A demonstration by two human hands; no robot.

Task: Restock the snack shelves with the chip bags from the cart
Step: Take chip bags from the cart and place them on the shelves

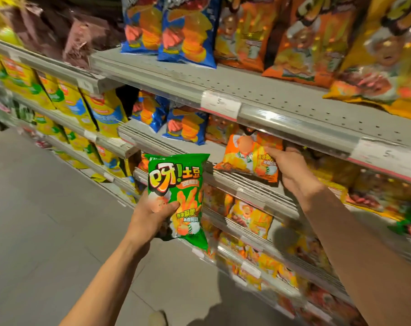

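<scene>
Left hand (150, 217) grips green chip bag (178, 196) upright, off the shelves. Right hand (291, 170) holds orange chip bag (249, 158) lying on middle shelf (235, 182), fingers curled round its edge.

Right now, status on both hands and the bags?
Left hand grips green chip bag, off shelf. Right hand holds orange chip bag at shelf edge. Nothing blocking.

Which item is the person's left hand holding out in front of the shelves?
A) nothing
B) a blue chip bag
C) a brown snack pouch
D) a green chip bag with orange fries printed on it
D: the left hand grips the green chip bag upright, while the right hand holds an orange chip bag at the shelf.
</scene>
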